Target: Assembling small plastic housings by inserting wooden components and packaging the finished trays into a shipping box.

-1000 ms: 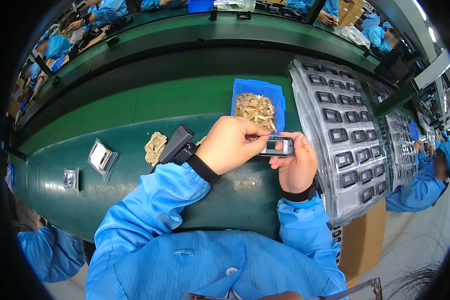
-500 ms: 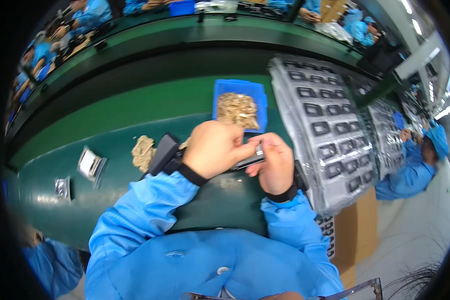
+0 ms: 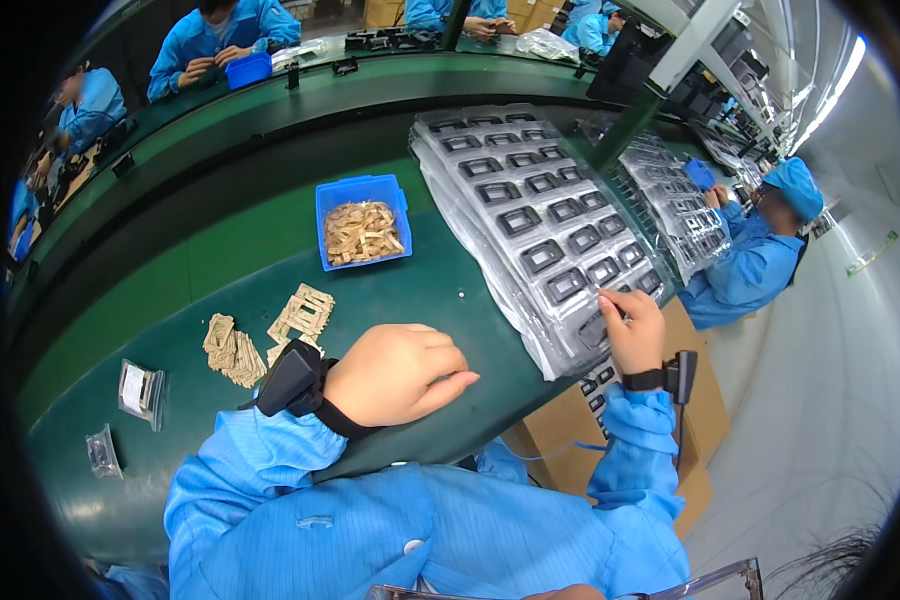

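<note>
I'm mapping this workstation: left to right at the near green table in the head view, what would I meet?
Small clear bag, larger bag, left pile of tan pieces, blue bin, tray of black frames.

The bench (image 3: 435,285) is viewed at close range from above its near edge by a head-mounted fisheye camera, directed downward and forward; its far edge is rendered curved.
</note>
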The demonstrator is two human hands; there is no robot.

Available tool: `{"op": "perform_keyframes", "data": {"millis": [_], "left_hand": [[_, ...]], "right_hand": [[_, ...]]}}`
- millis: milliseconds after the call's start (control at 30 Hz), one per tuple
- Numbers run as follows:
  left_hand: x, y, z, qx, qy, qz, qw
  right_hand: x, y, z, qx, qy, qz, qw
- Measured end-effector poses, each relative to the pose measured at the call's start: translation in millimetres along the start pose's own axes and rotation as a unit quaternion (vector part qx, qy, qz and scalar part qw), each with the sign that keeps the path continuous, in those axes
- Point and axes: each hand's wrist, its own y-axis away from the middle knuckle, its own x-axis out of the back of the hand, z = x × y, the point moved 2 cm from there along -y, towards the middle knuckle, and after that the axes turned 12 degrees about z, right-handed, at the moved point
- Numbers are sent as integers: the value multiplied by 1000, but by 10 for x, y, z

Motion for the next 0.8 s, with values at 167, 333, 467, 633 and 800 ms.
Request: {"op": "perform_keyframes", "data": {"millis": [167,333,467,633,800], "left_hand": [[-47,-32,-18,15,4,-15,1000],[205,-99,-1,20,-49,55,997],[498,-202,-115,67,-41,124,989],[1049,-364,-669,148,105,268,946],[2346,-467,-681,235,123,443,857]], "right_hand": [[-95,73,27,59,-15,19,998],[282,188,298,-130,76,102,983],[271,468,741,-378,-41,-45,924],[125,455,618,-493,-203,-145,834],[207,321,643,-516,-298,-114,795]]}}
